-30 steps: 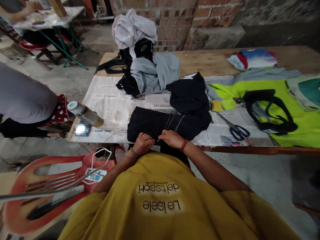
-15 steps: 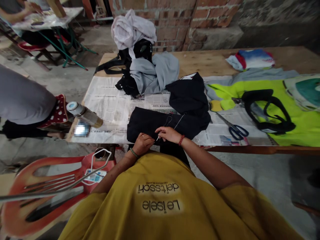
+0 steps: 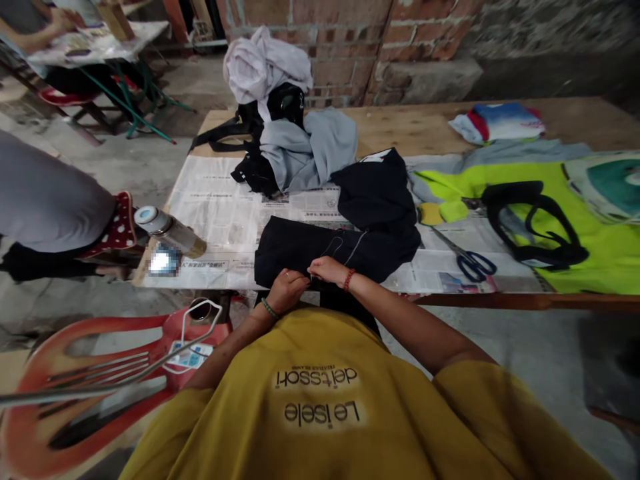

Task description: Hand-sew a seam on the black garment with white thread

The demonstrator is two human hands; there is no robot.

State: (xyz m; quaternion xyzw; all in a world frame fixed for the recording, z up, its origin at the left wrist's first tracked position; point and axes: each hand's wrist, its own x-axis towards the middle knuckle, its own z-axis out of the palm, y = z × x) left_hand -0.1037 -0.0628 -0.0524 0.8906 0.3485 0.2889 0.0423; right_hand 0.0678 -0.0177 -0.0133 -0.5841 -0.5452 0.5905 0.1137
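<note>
**Fingertips Side by Side on Dark Cloth (image 3: 300, 247)**

The right hand (image 3: 329, 271) pinches its fingertips together around a thin pale sliver (image 3: 311, 278), probably a needle, though too small to be certain. Just beside it, the left hand (image 3: 287, 291) grips the cloth's near edge, apparently to hold the fabric steady. The cloth lies folded along the near side of the table (image 3: 405, 128), directly before the wearer, a placing that likely keeps the work in close view. Loose pale thread (image 3: 356, 247) trails across its top. Newspaper (image 3: 215, 223) lies beneath, presumably to keep fabric clean. To the right rest scissors (image 3: 476, 265), handles toward the near side, seemingly for an easy grab. Farther right, a black strap (image 3: 537, 259) lies on yellow-green fabric (image 3: 607, 257). Grey cloth (image 3: 333, 141) is heaped on the far side. Near the left end, a bottle (image 3: 175, 235) sits well apart from the cloth, perhaps against spills.
</note>
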